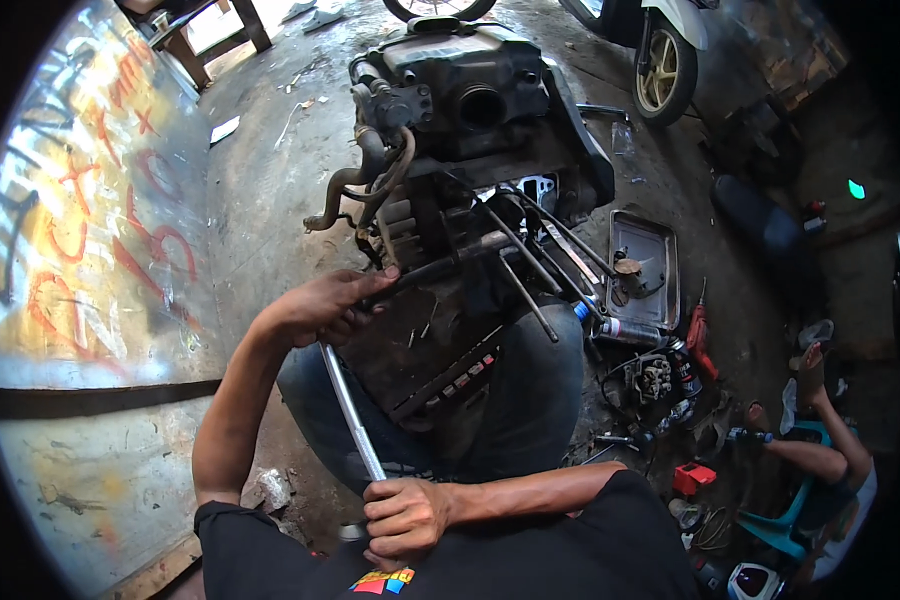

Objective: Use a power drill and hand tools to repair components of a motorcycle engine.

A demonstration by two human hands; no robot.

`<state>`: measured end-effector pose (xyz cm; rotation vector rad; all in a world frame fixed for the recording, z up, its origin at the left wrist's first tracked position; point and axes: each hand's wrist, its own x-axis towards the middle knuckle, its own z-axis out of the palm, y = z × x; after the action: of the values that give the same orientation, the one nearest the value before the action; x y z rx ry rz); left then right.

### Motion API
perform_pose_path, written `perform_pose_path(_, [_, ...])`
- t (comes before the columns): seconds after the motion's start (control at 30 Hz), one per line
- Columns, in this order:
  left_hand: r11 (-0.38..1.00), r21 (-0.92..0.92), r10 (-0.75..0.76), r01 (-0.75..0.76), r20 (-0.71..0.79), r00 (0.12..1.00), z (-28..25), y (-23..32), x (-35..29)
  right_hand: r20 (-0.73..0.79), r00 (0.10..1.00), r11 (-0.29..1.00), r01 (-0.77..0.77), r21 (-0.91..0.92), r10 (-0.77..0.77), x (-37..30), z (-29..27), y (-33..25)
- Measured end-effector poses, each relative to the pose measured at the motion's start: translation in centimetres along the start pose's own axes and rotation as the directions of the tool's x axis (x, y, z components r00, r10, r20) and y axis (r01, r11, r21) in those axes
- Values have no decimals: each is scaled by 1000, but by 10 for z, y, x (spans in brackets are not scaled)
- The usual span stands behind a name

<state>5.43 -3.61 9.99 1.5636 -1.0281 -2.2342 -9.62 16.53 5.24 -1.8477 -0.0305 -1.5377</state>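
Well to the left of the big dark engine with a round black hole in its front (450,75), I see a tall metal wall with orange and red paint scribbled on it (100,220). Next comes my left grip (320,308), nearer to me than the engine and a bit to its left. Its fingers are curled round the near end of a long dark round bar (430,272). From there, the bar slants up to the low part of the engine. I cannot tell what its far end fits into.

Just under my left grip, a long shiny silver rod (352,410) comes down toward my belly, on my side of the engine. My right grip (405,515) is clamped on the rod's low end, in front of my black shirt (530,550).

Some long thin grey rods (528,295) poke out toward me below the engine. To the engine's right, near its low side, lies a flat metal tray (655,235), and a shiny round can with a blue end (630,333) is just beside it. Farther right of the engine and nearer to me, I see a small bright red box (694,478). Past that, well apart from the engine, a person (838,450) sits on a blue-green plastic chair (788,515).
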Motion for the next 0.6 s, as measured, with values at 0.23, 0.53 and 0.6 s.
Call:
perform_pose_path(0.23, [951,-117,-245,287,283,927,-11,7,9,-129,956,965,-262,21,262,122,-4,-22])
perform_pose_path(0.53, [938,-82,-310,337,239,920,-12,13,13,-73,903,904,-427,-23,424,150,-4,-1])
perform_pose_path(0.6, [958,-45,-272,283,166,948,-5,8,10,-55,986,987,-158,18,158,113,-8,-11])
